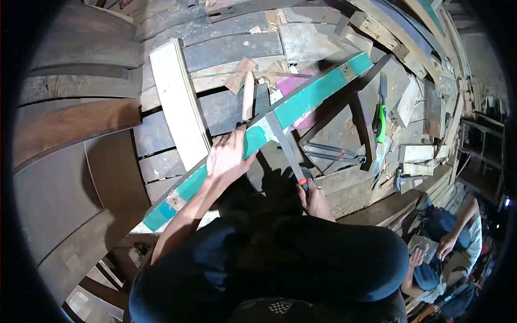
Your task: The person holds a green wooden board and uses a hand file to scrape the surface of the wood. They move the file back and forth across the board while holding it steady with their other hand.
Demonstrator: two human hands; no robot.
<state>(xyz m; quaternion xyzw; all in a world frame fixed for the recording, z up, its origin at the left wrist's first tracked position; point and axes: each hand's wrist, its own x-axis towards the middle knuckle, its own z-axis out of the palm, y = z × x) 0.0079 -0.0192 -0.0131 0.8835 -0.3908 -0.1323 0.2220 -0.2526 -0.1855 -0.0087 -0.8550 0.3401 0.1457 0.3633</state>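
Note:
Across my lap runs a long green-painted wooden beam [315, 96], tilted up to the right, with bare wood patches near its ends. My left hand [229, 156] lies over it, fingers at its far edge and thumb on the painted face. In my right hand [316, 202] is a flat-bladed tool [288, 148] with a red and black handle, gripped at the handle. Its long grey blade slants up and left, and the blade's far end overlaps the beam at a pale, scraped-looking patch. Pincers [336, 153] with long handles lie right of the blade.
A green-handled tool [381, 124] lies at the right, with a hammer [398, 180] below it. A pale plank [180, 102] and wood offcuts [249, 94] rest on the slatted platform [237, 51]. At the lower right another person [455, 242] sits holding something clear.

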